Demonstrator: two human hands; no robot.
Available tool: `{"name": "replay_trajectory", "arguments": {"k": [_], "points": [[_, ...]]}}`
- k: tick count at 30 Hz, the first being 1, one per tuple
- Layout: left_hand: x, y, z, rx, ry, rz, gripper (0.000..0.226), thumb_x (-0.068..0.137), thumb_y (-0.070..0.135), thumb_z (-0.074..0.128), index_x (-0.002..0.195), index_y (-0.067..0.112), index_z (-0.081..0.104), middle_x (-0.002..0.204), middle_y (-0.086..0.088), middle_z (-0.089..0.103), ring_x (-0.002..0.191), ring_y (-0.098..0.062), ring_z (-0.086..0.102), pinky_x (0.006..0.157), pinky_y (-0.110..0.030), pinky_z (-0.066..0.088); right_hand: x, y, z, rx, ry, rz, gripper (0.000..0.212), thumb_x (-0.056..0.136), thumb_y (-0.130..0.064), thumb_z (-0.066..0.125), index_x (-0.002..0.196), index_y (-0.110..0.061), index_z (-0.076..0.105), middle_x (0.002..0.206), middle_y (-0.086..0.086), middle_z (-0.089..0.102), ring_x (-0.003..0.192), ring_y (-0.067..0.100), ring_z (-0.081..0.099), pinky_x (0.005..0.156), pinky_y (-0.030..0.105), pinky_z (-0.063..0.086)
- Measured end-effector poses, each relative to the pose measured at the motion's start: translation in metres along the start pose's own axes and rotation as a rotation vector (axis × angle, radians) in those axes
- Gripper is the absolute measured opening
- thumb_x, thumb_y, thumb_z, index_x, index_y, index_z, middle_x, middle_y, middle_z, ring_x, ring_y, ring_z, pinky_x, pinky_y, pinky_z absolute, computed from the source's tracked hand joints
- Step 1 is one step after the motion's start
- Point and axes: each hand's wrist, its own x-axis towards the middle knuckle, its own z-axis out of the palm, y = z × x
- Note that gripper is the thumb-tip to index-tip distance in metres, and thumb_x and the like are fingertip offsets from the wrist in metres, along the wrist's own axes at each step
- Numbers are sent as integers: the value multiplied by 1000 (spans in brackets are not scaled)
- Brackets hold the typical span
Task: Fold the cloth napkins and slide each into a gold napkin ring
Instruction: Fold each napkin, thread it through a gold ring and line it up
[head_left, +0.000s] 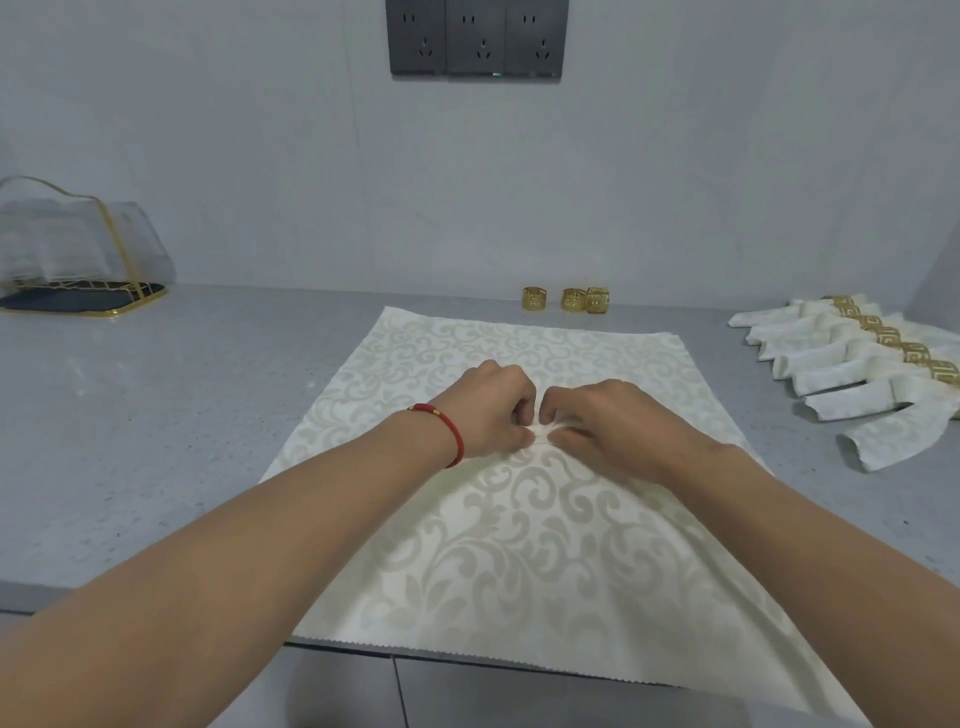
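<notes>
Bare forearms, red cord bracelet (448, 432), gold bead

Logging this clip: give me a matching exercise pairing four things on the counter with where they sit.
Things:
1. Spread napkin
2. Loose rings
3. Ringed napkins
4. Gold-wire rack

Places:
A. far left, against the wall
B. right edge of the counter, in a row
C. centre, pinched at its middle by both hands
D. just behind the spread cloth, near the wall

Pairs: 1-C, 2-D, 3-B, 4-A
</notes>
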Motion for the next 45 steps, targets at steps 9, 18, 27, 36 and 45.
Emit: {"name": "replay_trajectory", "arguments": {"k": [9, 18, 27, 36, 45], "points": [[6, 17, -8, 131, -44, 18, 25, 76, 19, 79, 96, 14, 65, 94, 2, 48, 88, -20, 52, 60, -21, 40, 16, 14, -5, 241, -4, 69, 10, 89, -22, 76, 95, -30, 80, 82, -4, 75, 84, 17, 68, 79, 39, 55], [13, 17, -2, 95, 32, -25, 25, 66, 12, 82, 82, 15, 63, 85, 0, 55, 90, -24, 58, 65, -30, 51, 21, 18, -11, 336, -23, 71, 7, 87, -29, 79, 87, -36, 76, 91, -20, 75, 96, -5, 65, 87, 26, 54], [52, -44, -11, 175, 232, -157, 16, 73, 3, 65, 76, 14, 54, 94, -8, 62, 91, -31, 56, 76, -39, 50, 61, 38, 8, 322, 232, 226, 26, 100, -41, 60, 122, -28, 66, 120, -16, 67, 113, 7, 60, 97, 34, 48], [66, -111, 15, 239, 487, -268, 26, 77, -2, 51, 64, 15, 38, 64, 2, 38, 73, -25, 41, 65, -33, 29, 155, 114, 36, 137, 327, 662, 35, 98, -14, 50, 129, -10, 64, 130, 16, 64, 119, 39, 59, 99, 42, 47], [71, -121, 19, 228, 494, -276, 36, 77, 3, 55, 58, 18, 28, 60, 3, 35, 68, -25, 44, 63, -34, 30, 205, 172, 48, 245, 331, 981, 38, 107, -22, 42, 132, 5, 51, 132, 30, 46, 124, 47, 45, 104, 47, 39]]}}
